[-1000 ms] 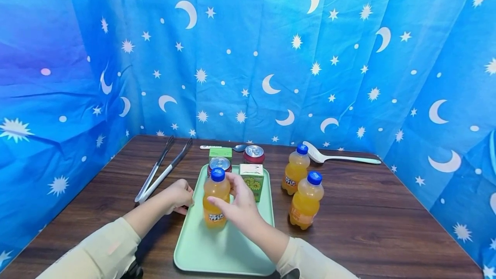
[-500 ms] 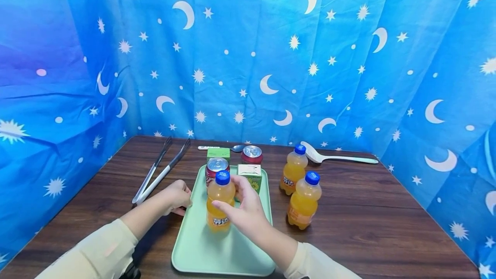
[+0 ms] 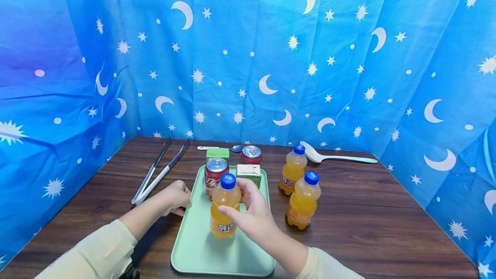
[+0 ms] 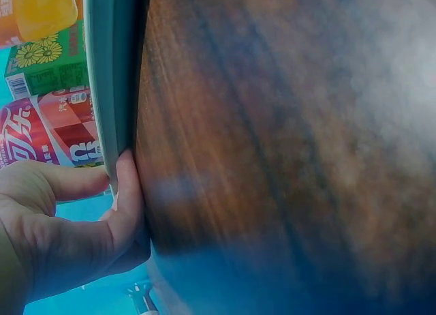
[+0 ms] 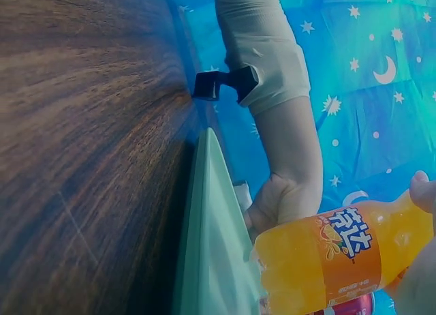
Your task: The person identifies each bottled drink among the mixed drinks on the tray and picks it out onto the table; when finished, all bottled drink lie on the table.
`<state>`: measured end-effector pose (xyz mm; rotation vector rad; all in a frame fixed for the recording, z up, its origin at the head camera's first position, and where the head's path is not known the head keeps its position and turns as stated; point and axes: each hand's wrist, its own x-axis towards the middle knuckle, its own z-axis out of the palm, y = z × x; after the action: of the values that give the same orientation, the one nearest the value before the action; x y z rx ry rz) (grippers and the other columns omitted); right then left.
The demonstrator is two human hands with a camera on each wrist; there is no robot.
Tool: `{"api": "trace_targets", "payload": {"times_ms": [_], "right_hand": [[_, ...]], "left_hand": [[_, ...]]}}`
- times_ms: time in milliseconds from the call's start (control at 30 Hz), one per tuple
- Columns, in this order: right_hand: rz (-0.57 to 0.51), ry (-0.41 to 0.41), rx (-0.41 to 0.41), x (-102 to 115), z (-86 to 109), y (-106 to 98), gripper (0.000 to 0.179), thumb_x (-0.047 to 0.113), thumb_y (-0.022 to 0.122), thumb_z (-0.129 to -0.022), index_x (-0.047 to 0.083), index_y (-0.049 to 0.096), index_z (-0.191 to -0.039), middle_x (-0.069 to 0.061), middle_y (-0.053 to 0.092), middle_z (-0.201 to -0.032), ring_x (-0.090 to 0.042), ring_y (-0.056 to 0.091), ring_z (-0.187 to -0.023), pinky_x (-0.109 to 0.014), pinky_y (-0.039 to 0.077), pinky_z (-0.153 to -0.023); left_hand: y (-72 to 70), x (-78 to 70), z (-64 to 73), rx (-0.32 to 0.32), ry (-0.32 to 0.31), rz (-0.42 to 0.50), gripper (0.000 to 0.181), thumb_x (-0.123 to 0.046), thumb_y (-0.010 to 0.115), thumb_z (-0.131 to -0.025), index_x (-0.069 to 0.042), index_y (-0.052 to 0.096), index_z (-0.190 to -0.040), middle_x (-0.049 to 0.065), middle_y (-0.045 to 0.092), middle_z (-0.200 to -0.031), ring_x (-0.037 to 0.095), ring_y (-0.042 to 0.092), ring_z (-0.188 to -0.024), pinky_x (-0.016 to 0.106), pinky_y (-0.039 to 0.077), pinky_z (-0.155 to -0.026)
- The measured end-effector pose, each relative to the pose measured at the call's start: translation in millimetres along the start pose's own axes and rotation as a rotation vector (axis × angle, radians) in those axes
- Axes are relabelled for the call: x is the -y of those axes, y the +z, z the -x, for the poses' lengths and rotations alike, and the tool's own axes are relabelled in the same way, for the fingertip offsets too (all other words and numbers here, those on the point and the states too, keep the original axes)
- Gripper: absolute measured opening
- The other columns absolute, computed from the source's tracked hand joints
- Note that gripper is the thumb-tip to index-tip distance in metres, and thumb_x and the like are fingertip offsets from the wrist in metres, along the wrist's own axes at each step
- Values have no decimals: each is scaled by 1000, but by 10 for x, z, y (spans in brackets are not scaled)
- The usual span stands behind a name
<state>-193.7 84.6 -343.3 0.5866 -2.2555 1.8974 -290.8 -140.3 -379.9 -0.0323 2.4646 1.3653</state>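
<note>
My right hand (image 3: 255, 216) grips an orange soda bottle (image 3: 225, 210) with a blue cap, upright over the near half of a light green tray (image 3: 209, 259). In the right wrist view the base of the bottle (image 5: 320, 260) is close to the tray; I cannot tell whether they touch. My left hand (image 3: 176, 199) pinches the tray's left rim, thumb above and fingers below in the left wrist view. Behind the bottle, a red soda can (image 3: 215, 175) and a green drink carton (image 3: 249, 173) with yellow flowers stand on the tray.
Two more orange soda bottles (image 3: 303, 206) stand right of the tray. Beyond its far edge are another green carton (image 3: 218, 154), a red can (image 3: 252, 154) and a spoon (image 3: 237, 148). Tongs (image 3: 162, 173) lie at left, a large white serving spoon (image 3: 341, 158) at back right.
My right hand has moved the bottle toward me and slightly right, so more of the red can behind it shows. My left hand stays at the tray's rim.
</note>
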Motion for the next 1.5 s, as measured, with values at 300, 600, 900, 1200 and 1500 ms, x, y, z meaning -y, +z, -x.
{"api": "trace_targets", "payload": {"times_ms": [300, 600, 900, 1200, 1500], "right_hand": [[-12, -27, 15, 6, 79, -135, 56, 17, 75, -79, 11, 46, -127, -1, 54, -126, -13, 51, -117, -34, 39, -100], [-10, -62, 22, 53, 179, -245, 54, 13, 73, -81, 10, 47, -127, -3, 55, -125, -15, 51, -118, -32, 38, -100], [-32, -56, -27, 56, 248, -341, 53, 8, 75, -78, 10, 50, -124, -4, 56, -123, -16, 52, -117, -33, 37, -100], [-52, -28, -53, 45, 342, -432, 52, 5, 76, -77, 11, 51, -122, -3, 57, -121, -15, 52, -117, -34, 37, -101], [-19, -47, -71, 52, 448, -540, 54, 6, 76, -76, 10, 51, -123, -3, 58, -120, -17, 55, -113, -31, 40, -98]], "left_hand": [[7, -6, 15, -2, 7, -7, 20, 14, 54, -82, 10, 44, -99, 19, 47, -95, 27, 56, -81, 37, 56, -60], [8, -6, 26, -12, 13, -3, 20, 14, 54, -80, 11, 44, -97, 19, 46, -93, 27, 56, -81, 37, 56, -60], [5, -8, 33, -11, 10, 2, 19, 13, 53, -81, 11, 45, -97, 19, 47, -93, 27, 57, -80, 37, 56, -60], [-3, -2, 26, -13, 16, 5, 21, 13, 54, -80, 12, 45, -98, 19, 47, -94, 27, 57, -81, 38, 56, -60], [9, 7, 25, -20, 6, 3, 22, 14, 54, -79, 11, 45, -98, 19, 47, -93, 26, 57, -78, 37, 56, -59]]}}
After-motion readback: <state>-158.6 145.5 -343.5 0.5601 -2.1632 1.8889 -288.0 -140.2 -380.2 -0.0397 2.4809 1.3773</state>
